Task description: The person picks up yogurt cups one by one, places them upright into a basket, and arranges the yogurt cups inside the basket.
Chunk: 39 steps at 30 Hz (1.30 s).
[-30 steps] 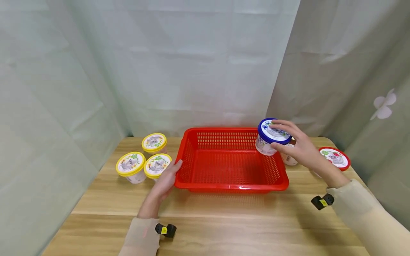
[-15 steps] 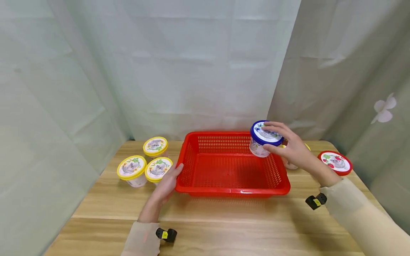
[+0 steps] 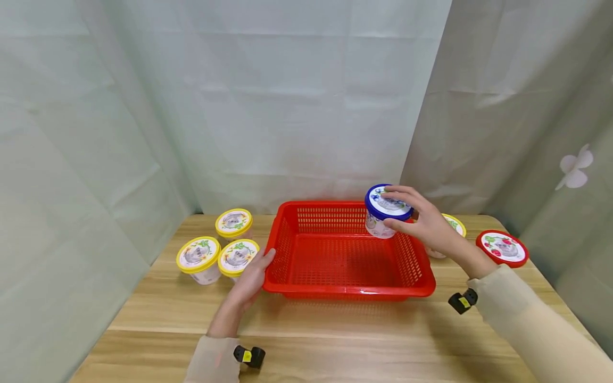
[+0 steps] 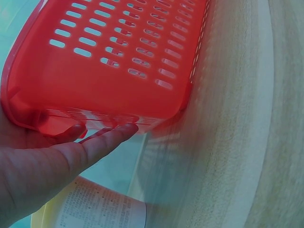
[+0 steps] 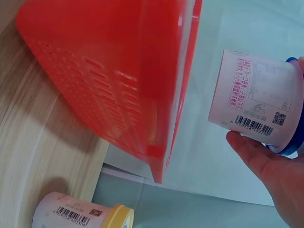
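Observation:
In the head view my right hand grips a blue-lidded tub from its right side. That tub is held up over the right back part of a red plastic basket. The right wrist view has the tub's printed side and barcode, tilted, with a finger under its wall. At the basket's left rim my left hand holds on, thumb over the edge. Seen from the left wrist, fingers of that hand lie against the basket's outer wall.
Yellow-lidded tubs stand grouped left of the basket, close to my left hand. Right of it are another yellow-lidded tub, partly behind my right arm, and a red-lidded tub. Pale curtains hang behind the wooden table.
My right hand has carried the blue-lidded tub left, further over the basket, uncovering more of the yellow-lidded tub on the right. My left hand stays on the rim. The whole view has shifted slightly.

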Each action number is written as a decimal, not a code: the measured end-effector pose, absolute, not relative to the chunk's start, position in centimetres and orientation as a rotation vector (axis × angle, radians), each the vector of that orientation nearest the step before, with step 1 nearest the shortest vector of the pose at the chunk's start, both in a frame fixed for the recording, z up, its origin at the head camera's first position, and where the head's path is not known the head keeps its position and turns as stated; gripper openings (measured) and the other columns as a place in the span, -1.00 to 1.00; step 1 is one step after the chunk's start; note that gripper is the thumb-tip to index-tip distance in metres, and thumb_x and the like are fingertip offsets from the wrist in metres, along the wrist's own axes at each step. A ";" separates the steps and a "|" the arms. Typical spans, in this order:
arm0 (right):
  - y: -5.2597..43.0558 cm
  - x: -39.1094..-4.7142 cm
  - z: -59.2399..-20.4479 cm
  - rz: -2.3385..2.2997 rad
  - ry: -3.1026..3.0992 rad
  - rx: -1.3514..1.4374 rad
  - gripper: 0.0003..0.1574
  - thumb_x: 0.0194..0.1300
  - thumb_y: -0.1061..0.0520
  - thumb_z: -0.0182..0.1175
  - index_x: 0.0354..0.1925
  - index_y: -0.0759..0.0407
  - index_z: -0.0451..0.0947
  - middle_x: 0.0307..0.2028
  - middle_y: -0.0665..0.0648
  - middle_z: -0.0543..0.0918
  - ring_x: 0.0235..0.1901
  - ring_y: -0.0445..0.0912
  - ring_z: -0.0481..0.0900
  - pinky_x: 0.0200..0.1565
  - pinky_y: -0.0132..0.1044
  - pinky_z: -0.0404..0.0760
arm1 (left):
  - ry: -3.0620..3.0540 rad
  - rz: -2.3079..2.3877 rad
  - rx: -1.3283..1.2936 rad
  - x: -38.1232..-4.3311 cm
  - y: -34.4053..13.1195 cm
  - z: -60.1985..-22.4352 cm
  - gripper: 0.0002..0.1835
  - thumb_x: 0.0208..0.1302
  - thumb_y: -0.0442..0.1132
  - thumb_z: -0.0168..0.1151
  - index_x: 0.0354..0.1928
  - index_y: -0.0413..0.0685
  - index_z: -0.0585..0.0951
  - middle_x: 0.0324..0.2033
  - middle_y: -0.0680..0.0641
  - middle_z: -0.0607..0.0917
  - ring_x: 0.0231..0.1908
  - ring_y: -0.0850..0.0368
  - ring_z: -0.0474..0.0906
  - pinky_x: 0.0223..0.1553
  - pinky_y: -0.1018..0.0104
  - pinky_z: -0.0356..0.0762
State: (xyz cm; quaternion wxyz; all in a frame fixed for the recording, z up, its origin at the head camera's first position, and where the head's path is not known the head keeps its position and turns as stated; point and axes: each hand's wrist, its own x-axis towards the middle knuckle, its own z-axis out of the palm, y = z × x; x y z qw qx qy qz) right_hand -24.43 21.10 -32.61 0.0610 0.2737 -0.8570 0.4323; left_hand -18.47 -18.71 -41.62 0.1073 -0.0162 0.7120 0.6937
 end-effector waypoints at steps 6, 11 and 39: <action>20.5 -24.8 -32.8 1.333 -2.595 0.851 -0.30 0.39 0.10 0.39 0.43 -0.02 0.46 0.52 0.10 0.26 0.39 0.21 0.31 0.22 0.21 0.56 | 2.092 2.043 -0.042 -18.6 -18.7 -41.6 -0.30 0.70 0.01 -0.21 0.64 -0.22 -0.03 0.45 -0.37 0.32 0.36 -0.23 0.37 0.38 -0.07 0.41; 20.1 -25.0 -33.0 1.364 -2.592 0.851 -0.31 0.39 0.10 0.39 0.43 0.00 0.47 0.50 0.11 0.28 0.39 0.21 0.32 0.23 0.22 0.55 | 2.085 2.052 -0.030 -18.6 -18.6 -41.8 -0.31 0.70 0.01 -0.20 0.64 -0.21 -0.02 0.46 -0.35 0.32 0.37 -0.23 0.36 0.39 -0.07 0.39; 17.4 -26.0 -31.5 1.295 -2.630 0.938 -0.27 0.33 0.06 0.46 0.41 -0.01 0.49 0.49 0.11 0.32 0.36 0.16 0.33 0.23 0.15 0.55 | 2.078 2.055 -0.037 -18.6 -18.5 -41.8 -0.36 0.69 0.00 -0.18 0.63 -0.13 0.06 0.42 -0.33 0.38 0.32 -0.23 0.41 0.36 -0.08 0.44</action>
